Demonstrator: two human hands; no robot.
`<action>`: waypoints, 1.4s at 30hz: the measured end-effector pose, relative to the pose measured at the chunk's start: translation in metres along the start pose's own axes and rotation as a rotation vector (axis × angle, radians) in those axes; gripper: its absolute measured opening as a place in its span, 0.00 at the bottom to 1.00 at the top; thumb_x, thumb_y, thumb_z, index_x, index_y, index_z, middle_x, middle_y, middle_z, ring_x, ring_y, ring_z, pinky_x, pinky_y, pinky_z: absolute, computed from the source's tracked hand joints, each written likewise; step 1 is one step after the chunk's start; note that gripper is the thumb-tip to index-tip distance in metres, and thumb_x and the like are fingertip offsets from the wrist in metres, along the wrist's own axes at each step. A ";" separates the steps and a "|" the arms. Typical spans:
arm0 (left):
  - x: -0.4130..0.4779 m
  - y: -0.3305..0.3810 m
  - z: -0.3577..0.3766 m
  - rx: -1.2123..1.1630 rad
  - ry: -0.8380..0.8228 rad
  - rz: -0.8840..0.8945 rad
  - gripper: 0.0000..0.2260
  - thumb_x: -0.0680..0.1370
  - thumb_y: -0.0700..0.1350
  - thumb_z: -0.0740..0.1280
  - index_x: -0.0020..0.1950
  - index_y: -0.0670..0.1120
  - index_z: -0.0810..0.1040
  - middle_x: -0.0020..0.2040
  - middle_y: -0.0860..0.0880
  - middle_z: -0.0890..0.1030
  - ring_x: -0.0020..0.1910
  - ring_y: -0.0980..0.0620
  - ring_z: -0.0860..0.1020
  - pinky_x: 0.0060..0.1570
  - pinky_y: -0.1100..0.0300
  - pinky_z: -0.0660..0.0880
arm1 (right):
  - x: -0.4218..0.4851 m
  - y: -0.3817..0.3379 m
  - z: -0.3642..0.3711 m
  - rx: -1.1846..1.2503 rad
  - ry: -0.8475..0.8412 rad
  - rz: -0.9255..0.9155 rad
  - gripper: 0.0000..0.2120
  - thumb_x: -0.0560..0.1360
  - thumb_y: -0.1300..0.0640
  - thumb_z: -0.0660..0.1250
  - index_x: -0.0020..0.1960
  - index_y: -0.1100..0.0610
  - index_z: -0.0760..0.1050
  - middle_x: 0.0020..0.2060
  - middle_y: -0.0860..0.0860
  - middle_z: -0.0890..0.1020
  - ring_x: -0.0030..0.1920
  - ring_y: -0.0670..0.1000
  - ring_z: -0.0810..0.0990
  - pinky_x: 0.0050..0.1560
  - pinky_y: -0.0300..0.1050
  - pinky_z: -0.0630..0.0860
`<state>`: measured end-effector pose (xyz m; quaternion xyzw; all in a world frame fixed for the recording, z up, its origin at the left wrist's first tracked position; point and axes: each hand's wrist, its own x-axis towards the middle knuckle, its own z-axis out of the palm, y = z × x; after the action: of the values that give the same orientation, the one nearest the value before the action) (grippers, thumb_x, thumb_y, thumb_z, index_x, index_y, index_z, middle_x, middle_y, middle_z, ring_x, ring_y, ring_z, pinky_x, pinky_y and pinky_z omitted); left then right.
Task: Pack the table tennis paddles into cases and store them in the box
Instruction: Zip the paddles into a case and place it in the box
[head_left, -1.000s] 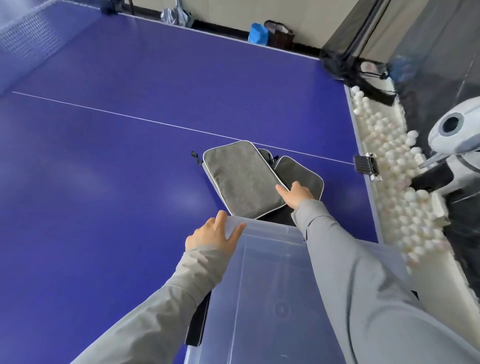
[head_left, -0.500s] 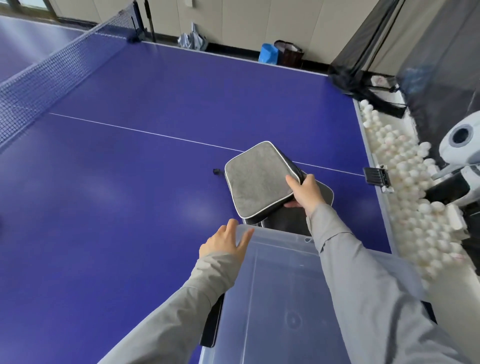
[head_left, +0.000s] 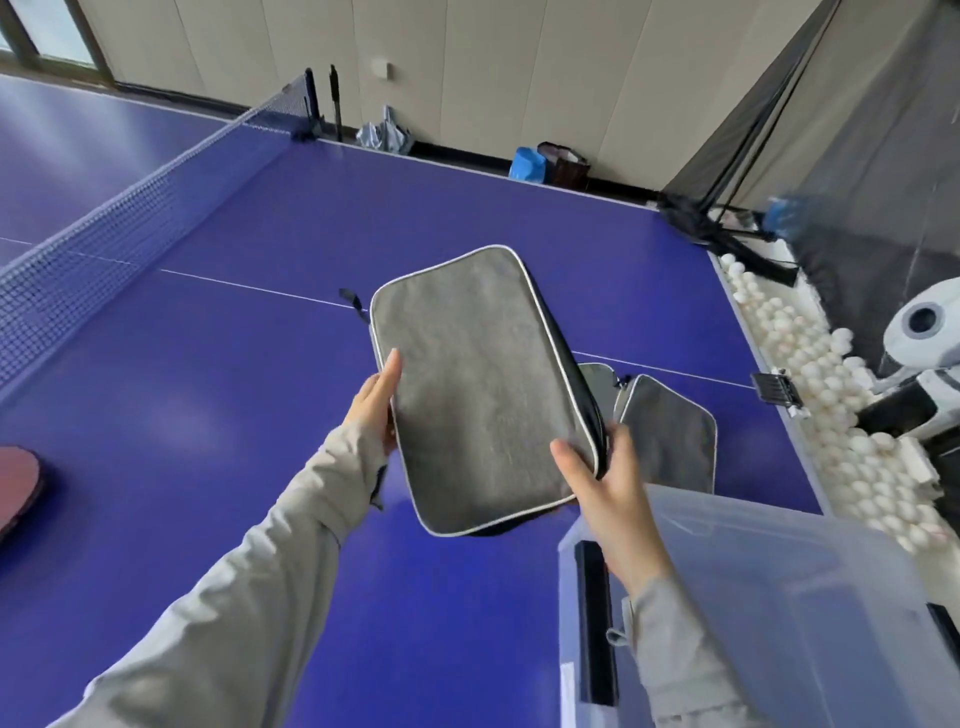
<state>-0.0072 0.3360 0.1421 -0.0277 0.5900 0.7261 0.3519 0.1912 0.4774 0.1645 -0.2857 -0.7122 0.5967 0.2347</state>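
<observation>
Thumb on top, our right hand (head_left: 613, 499) pinches the near right corner of the grey case (head_left: 478, 384), held tilted above the table (head_left: 208, 415). Our left hand (head_left: 371, 405) holds its left edge, fingers hidden beneath. A second case (head_left: 670, 431) lies on the table just beyond the clear box (head_left: 779, 597); a red paddle (head_left: 18, 483) lies far left.

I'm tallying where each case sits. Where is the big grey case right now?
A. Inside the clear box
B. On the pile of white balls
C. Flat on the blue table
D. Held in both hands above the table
D: the grey case is clear of the blue table. The left hand holds its left edge and the right hand grips its near corner, beside the clear box.
</observation>
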 end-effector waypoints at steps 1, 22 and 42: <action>-0.001 0.005 -0.021 -0.002 0.029 0.052 0.19 0.76 0.59 0.62 0.55 0.45 0.76 0.47 0.46 0.80 0.42 0.50 0.79 0.46 0.55 0.77 | -0.011 0.003 0.022 -0.001 -0.017 0.027 0.13 0.74 0.56 0.69 0.56 0.51 0.69 0.44 0.44 0.81 0.41 0.36 0.79 0.41 0.25 0.72; -0.069 0.035 -0.287 1.147 -0.088 0.563 0.18 0.75 0.58 0.65 0.63 0.63 0.65 0.48 0.67 0.76 0.47 0.57 0.77 0.46 0.66 0.68 | -0.024 -0.097 0.300 -0.464 -0.292 0.008 0.13 0.77 0.59 0.59 0.53 0.47 0.80 0.38 0.48 0.69 0.42 0.46 0.72 0.44 0.36 0.66; -0.072 0.038 -0.300 1.429 -0.270 0.702 0.20 0.76 0.60 0.61 0.68 0.59 0.67 0.57 0.60 0.79 0.54 0.54 0.78 0.50 0.60 0.73 | -0.044 -0.074 0.288 -0.645 -0.389 -0.126 0.03 0.72 0.55 0.71 0.40 0.52 0.80 0.38 0.50 0.78 0.37 0.47 0.75 0.41 0.38 0.72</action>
<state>-0.0864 0.0364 0.1166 0.4789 0.8384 0.2386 0.1041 0.0193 0.2312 0.1868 -0.1819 -0.9109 0.3692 0.0294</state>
